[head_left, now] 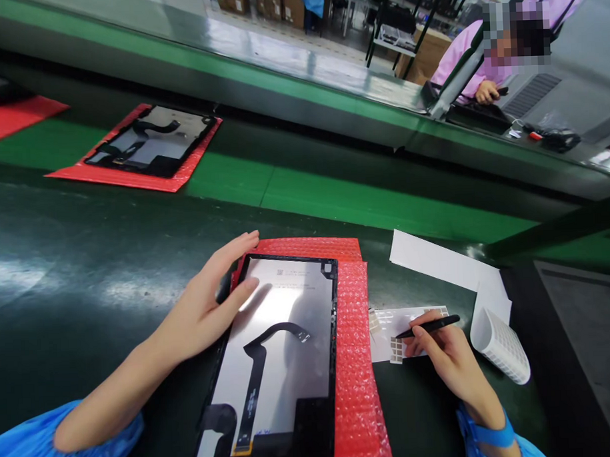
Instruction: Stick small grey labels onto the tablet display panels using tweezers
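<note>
On the red wrap (354,360), thin breakable screen (284,349): left hand (208,312) spread at its 10 o'clock edge; right hand (447,357) pinches black tool (428,327).

**Surfaces and materials at the table**

Table (86,263): dark green, smooth, semi-glossy, catching pale overhead reflections.
Bubble wrap (354,360): red plastic, dimpled, faintly shiny.
Display panel (284,349): back looks like brushed silvery metal with a satin sheen; border black and glossy; flat ribbon cable (255,383) matt black with a gold-coloured end.
Sticker sheet (403,328): white, paper-like, gridded with small pads; curled backing roll (502,345) translucent, waffle-textured.
White sheets (446,263): matt paper.
Stylus tool (428,327): black, smooth plastic by the look.
Sleeves (27,445): blue, thin cloth.
Second panel (152,140): same finishes, on red wrap.
</note>
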`<state>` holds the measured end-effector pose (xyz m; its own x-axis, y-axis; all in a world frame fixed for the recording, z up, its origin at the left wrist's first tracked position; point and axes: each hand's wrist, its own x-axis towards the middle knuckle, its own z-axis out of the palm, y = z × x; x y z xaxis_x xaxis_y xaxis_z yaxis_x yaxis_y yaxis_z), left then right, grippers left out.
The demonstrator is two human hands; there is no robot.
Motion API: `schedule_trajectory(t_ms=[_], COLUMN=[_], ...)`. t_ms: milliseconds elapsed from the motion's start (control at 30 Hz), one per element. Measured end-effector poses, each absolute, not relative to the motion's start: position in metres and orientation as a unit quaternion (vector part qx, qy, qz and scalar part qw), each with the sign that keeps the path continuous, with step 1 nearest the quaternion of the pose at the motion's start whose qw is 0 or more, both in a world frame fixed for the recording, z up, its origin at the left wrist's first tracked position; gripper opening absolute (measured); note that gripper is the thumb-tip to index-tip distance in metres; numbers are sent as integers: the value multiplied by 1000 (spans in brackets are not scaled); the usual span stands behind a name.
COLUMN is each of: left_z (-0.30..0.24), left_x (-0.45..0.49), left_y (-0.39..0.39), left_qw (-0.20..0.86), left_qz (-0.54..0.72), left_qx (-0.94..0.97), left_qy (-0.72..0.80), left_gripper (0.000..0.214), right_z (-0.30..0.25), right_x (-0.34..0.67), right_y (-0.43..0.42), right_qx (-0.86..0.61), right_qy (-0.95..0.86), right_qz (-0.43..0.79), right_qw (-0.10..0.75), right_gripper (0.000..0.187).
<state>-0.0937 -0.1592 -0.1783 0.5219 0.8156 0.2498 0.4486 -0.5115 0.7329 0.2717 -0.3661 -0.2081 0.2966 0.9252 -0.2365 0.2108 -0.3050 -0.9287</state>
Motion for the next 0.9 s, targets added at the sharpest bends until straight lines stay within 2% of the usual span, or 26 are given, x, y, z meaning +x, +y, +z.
schedule_trajectory(t_ms=[67,167,267,367,533,900], left_z=[-156,-127,-128,-154,-181,-183], left_x=[-81,-47,-5,29,44,42], left_y=[-177,-217,-257,-283,-298,-297], left_qw=[247,180,72,-21,-36,-12], left_qz=[302,209,155,112,67,47], left_qx=[876,953,985,993,996,998], left_qy=[283,124,36,26,41,47], left_gripper=[47,40,54,75,96,103], right_z=[-208,-207,-207,-208,-208,-207], right_x=[272,271,271,271,270,270], right_y=[-366,-366,-366,-366,-364,-364], right_qx=[-686,-684,-680,-677,-672,-664], right_qy=[-417,-422,-422,-424,-441,-442], right_qz=[428,429,427,423,414,432], right_qw=[415,412,421,428,428,421], right_gripper=[43,42,42,41,41,37])
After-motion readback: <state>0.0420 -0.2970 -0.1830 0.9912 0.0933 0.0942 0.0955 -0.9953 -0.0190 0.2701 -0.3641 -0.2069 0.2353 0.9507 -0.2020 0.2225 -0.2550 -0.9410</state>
